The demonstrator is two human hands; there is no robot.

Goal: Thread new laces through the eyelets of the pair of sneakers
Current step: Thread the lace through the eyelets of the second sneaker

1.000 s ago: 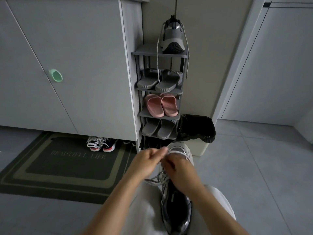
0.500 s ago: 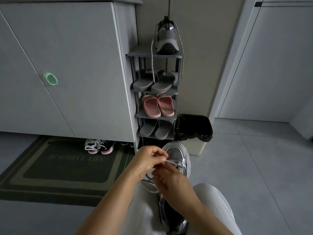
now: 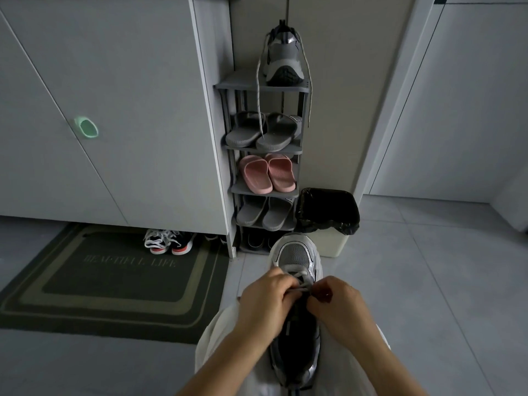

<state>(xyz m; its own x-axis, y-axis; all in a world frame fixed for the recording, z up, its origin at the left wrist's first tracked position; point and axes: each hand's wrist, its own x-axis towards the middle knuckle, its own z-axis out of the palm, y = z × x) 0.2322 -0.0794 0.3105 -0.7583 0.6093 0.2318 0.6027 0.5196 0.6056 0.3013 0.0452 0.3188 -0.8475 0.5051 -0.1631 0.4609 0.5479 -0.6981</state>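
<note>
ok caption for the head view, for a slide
Left hand and right hand pinch the lace on a grey sneaker, toe pointing away.

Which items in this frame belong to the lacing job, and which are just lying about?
Job in hand:
- sneaker on the lap
- its lace, pinched by the left hand and right hand
- second sneaker on top of the shoe rack, laces dangling

Lying about:
- pink slippers
- bin
- doormat
- dark shoes behind it
</note>
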